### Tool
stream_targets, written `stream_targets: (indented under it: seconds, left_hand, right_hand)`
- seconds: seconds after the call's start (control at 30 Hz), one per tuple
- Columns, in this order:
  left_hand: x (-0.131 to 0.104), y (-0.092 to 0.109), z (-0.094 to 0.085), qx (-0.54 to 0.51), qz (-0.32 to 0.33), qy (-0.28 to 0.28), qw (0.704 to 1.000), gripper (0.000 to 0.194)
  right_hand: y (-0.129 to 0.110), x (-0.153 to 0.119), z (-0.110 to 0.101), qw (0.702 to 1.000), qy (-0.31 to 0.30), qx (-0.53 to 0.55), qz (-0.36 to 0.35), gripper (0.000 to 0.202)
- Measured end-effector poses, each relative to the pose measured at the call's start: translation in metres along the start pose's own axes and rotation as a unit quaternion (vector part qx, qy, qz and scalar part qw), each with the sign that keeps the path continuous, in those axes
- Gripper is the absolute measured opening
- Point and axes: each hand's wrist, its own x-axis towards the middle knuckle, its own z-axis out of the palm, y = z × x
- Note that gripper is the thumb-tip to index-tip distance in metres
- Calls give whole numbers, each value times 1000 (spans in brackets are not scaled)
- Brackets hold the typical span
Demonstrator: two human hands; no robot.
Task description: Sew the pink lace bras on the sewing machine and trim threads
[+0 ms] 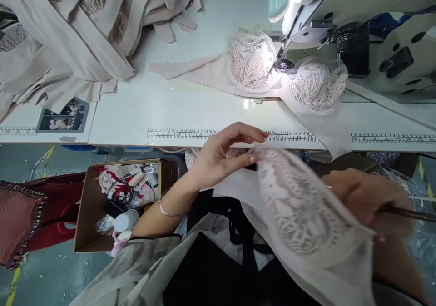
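Note:
A pale pink lace bra, smeared by motion, hangs slanting over my lap below the table edge. My left hand is at its upper left end, thumb tip against the fabric edge, index finger curved and apart from the thumb. My right hand, blurred, is closed at the bra's right side; a thin dark metal tool, its kind unclear, sticks out of that hand. Another lace bra lies under the needle of the sewing machine, one cup on each side of the presser foot.
A heap of beige bra pieces covers the table's left back. Near the front edge sits a small grey tray of small parts. A printed ruler strip runs along the edge. Below left stand a cardboard box of odds and ends and a red chair.

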Motion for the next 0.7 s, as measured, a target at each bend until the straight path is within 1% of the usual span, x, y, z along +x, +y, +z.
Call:
stream_targets:
  seconds: [0.03,0.07,0.1,0.17,0.2,0.27,0.37,0.43,0.5,0.53,0.6,0.63,0.67,0.7]
  left_hand:
    - [-4,5,1,70,53,21,996,13]
    - [-10,7,3,130,93,24,987,7]
    - [-16,6,8,175,117,7,978,5]
    - [-29,-3,19,231,135,-43,962,13]
    - [-35,-11,25,255,139,-54,955,19]
    - [-42,-28,35,302,143,-30,942,24]
    - [-45,-48,41,351,133,18,927,13]
    - [-44,-53,39,359,128,24,924,11]
    - [-43,-53,35,357,131,16,925,8]
    - [-43,-51,34,358,135,13,924,6]
    - [-45,-46,32,365,145,15,920,2]
    - [-46,-42,31,367,148,22,918,2]
    - [-48,-39,30,364,149,29,919,2]
    - [-49,-36,29,355,148,33,923,2]
  right_hand:
    - [-3,-6,0,999,46,-11,9,40]
    - [-4,-10,2,994,89,-48,32,36]
    - [-2,-10,6,985,127,-100,66,31]
    - [7,-3,17,954,181,-201,127,23]
    - [14,3,23,942,193,-232,147,22]
    - [31,14,36,928,214,-263,157,22]
    - [50,21,50,917,236,-297,127,22]
    - [56,21,54,912,238,-322,89,21]
    - [57,19,55,902,235,-359,52,20]
    - [57,18,55,891,238,-387,32,19]
    - [57,15,54,856,250,-452,8,16]
    - [58,14,53,841,251,-479,5,16]
    - [59,13,52,834,243,-496,3,17]
    - [60,12,50,838,228,-496,3,20]
